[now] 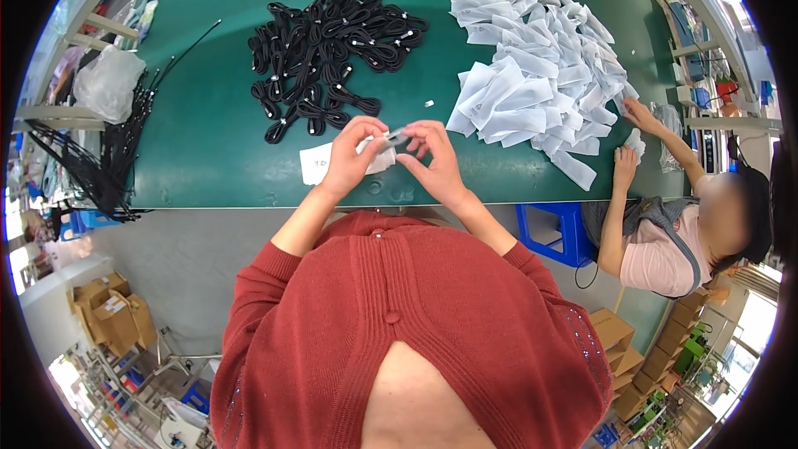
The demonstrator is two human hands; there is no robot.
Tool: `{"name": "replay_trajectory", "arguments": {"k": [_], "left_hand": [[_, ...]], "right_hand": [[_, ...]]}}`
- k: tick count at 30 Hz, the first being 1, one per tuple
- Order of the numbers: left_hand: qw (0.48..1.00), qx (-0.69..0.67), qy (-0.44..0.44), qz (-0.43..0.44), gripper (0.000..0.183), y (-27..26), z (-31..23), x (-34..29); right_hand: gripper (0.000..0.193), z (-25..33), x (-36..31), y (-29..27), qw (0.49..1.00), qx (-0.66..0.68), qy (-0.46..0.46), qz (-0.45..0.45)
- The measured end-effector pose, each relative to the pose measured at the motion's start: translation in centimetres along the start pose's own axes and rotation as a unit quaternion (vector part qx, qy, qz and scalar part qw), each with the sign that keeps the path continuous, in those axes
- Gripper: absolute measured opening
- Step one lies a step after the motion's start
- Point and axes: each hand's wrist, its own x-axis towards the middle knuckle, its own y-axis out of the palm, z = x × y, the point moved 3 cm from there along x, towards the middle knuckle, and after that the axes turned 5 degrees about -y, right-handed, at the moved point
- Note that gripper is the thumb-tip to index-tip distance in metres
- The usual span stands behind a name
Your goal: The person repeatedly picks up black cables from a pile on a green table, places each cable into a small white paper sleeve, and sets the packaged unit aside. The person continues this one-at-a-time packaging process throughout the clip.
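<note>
Above the table's near edge, my left hand (352, 156) is closed, its thumb and fingertips pinching a small greyish strip-like piece (394, 137), too small to make out its kind. To the right of it, my right hand (435, 164) has its fingers curved and its thumb apart from them; the index fingertip meets the piece's far end. Beneath my left hand lies a white slip or flat bag (314, 165), partly hidden by the hand. A heap of coiled black cables (332, 37) lies beyond my hands, and a pile of whitish flat packets (540, 75) spreads to the right.
A co-worker (665, 233) at the right edge has both hands by the packets. Loose black cables (116, 141) hang at the table's left end beside a clear plastic bag (109, 83). A blue stool (555, 233) stands near the green table (208, 162). Cardboard boxes (112, 312) sit lower left.
</note>
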Motion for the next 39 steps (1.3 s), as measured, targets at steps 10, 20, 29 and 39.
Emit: {"name": "replay_trajectory", "arguments": {"k": [10, 20, 29, 39], "left_hand": [[0.994, 0.097, -0.025, -0.040, 0.013, 0.3, 1.8, 0.9], [0.938, 0.342, 0.044, 0.020, 0.024, 1.4, 5.0, -1.9], [0.964, 0.258, -0.044, -0.046, 0.008, 0.7, 6.9, -2.3], [0.982, 0.130, -0.132, -0.044, 0.006, 0.1, 7.9, -2.3]], "right_hand": [[0.018, 0.0, 3.7, -9.4, 0.933, -0.305, -0.031, -0.186], [0.043, -5.9, 8.2, 6.6, 0.954, -0.281, -0.021, 0.103], [0.022, -8.8, 4.5, 3.8, 0.981, -0.177, 0.052, 0.058], [0.024, -3.3, -3.3, -1.2, 0.970, -0.154, 0.127, 0.139]]}}
